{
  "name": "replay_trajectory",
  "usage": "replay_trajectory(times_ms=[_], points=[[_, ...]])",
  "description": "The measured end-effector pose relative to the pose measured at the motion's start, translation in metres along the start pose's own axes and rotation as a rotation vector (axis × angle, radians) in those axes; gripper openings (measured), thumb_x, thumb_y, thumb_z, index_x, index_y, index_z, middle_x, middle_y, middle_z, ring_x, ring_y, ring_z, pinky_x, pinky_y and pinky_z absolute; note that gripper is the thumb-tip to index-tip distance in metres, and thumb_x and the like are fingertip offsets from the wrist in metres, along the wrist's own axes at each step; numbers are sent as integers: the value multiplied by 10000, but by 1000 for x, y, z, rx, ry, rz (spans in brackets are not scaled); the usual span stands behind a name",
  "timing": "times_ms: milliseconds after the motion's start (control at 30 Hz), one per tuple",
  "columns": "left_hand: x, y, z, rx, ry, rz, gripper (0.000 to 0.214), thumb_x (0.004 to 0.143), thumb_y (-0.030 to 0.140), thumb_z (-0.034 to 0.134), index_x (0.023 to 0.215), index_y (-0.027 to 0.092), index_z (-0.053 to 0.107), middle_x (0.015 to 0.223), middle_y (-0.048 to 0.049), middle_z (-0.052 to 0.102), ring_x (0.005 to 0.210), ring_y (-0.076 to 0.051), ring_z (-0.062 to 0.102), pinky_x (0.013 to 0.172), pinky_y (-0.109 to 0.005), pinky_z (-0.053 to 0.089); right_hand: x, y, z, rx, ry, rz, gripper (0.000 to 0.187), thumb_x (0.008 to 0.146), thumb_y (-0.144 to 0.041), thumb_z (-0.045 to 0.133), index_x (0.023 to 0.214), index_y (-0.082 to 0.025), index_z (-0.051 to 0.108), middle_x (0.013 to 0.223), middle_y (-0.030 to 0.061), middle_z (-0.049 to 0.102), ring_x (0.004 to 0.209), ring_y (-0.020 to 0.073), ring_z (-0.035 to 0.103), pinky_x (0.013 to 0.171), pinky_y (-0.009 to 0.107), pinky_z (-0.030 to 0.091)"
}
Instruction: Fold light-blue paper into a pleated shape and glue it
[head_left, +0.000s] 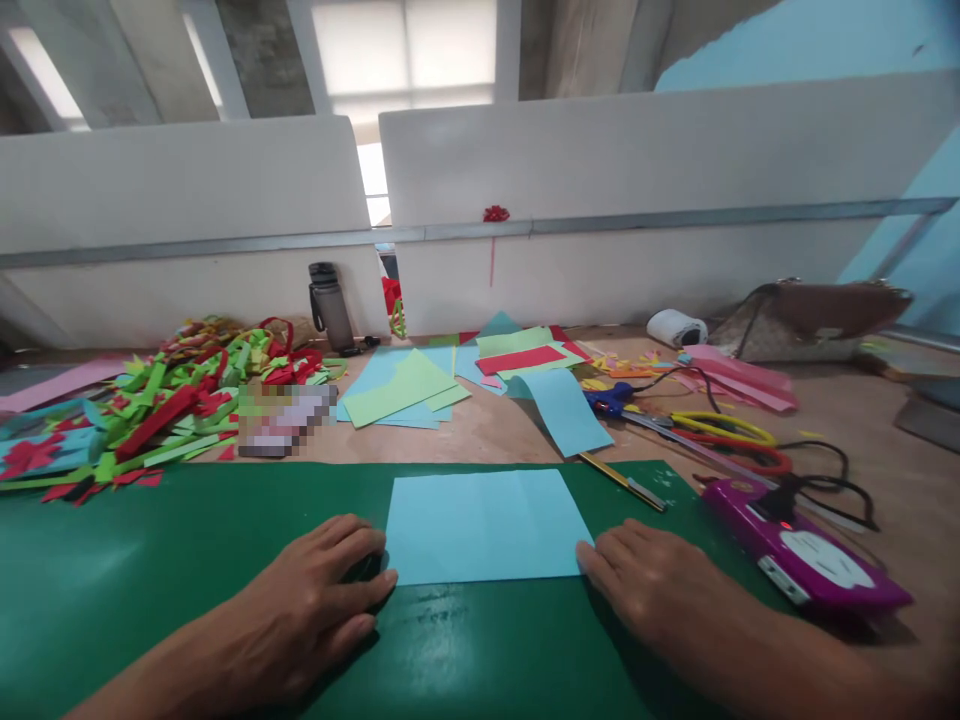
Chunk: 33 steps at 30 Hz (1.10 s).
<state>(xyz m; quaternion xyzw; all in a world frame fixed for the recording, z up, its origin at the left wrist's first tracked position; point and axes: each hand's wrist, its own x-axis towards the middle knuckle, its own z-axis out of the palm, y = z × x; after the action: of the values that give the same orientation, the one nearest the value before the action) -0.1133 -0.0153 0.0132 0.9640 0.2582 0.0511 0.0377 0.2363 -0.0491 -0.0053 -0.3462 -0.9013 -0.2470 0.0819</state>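
Fingers of the left hand (322, 585) are resting apart, touching the light-blue paper sheet (487, 525), which is lying on the green mat (187, 550); the right hand (645, 570) is touching the sheet's right edge, fingers together, any pinch unclear. Light, even pressure is probably serving best against buckling.

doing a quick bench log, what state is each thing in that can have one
Light blue sheet: flat on green mat, faintly creased
Left hand: fingertips at sheet's left edge
Right hand: fingertips at sheet's right edge
Purple power strip: black plug inserted, red light on
Grey bottle: upright, lid shut
Paper scraps: loosely heaped
Handbag: flap down
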Motion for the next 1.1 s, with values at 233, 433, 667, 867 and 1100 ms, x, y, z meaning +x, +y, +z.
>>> replay_trajectory(times_ms=[233,433,667,867,1100], points=[[-6,1,-6,-66,17,-59,185,902,177,443,1014,207,586,1116,-87,541,989,-240,497,847,-372,428,10,-15,8,-177,88,39,218,565,13,460,548,-203,445,503,24,480,435,178,434,471,326,220],[12,17,-11,8,187,-173,252,860,323,534,1067,193,595,1100,-105,626,1005,-287,558,874,-452,454,20,-13,-9,-310,85,96,220,658,-14,444,618,-173,591,554,64,555,515,220,486,527,356,343],[95,35,-7,-68,119,-310,407,750,101,566,1153,54,559,1075,-229,636,987,-376,587,849,-558,438,52,-13,-45,-463,193,91,237,777,-79,432,769,-85,668,700,166,666,709,302,598,768,485,437],[108,-10,-25,-487,364,-446,378,969,303,280,939,128,614,766,-108,660,738,-257,647,688,-378,505,59,29,-46,-11,600,144,445,888,-227,517,1323,-181,434,1259,160,573,1206,305,480,990,502,374],[114,-15,4,-1937,483,-508,406,891,406,557,1162,104,561,1094,-170,661,954,-293,653,836,-416,510,81,34,14,1475,173,834,745,801,-613,540,1344,-119,413,1120,159,645,991,270,628,810,422,522]])
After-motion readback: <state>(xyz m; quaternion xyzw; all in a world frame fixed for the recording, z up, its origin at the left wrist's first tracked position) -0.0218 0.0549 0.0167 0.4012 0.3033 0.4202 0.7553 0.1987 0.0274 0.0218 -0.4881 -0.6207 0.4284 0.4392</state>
